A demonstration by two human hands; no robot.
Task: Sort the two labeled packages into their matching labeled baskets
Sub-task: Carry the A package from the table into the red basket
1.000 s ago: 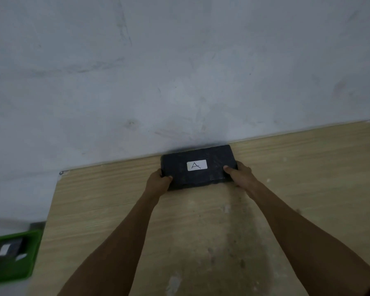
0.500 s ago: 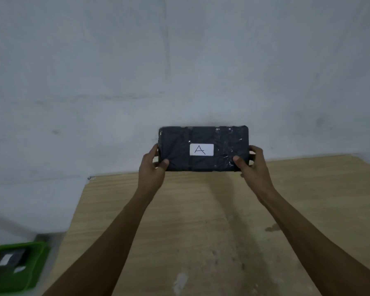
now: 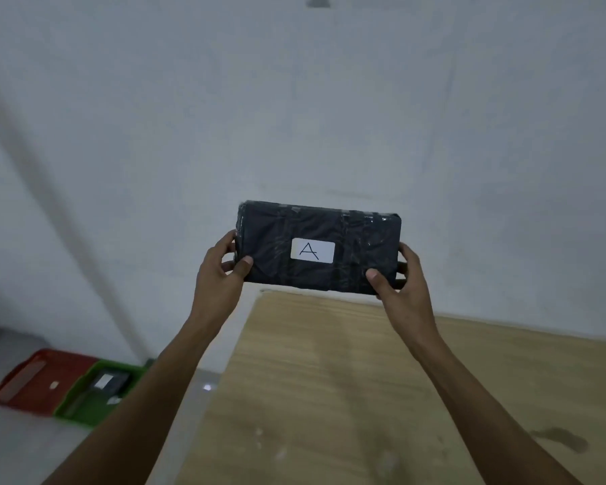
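Observation:
A black wrapped package with a white label reading "A" is held up in the air above the table's far left corner. My left hand grips its left end and my right hand grips its right end. On the floor at the lower left stand a red basket with a small white label inside and a green basket. In the green basket lies a second dark package with a white label; its letter is too small to read.
The wooden table fills the lower right, with pale stains on its top and its left edge running down the middle of the view. A white wall stands behind. Grey floor lies between the table and the baskets.
Both hands lifted the "A" package off the table's back edge into the air. The view has swung left, so the red basket now shows beside the green one.

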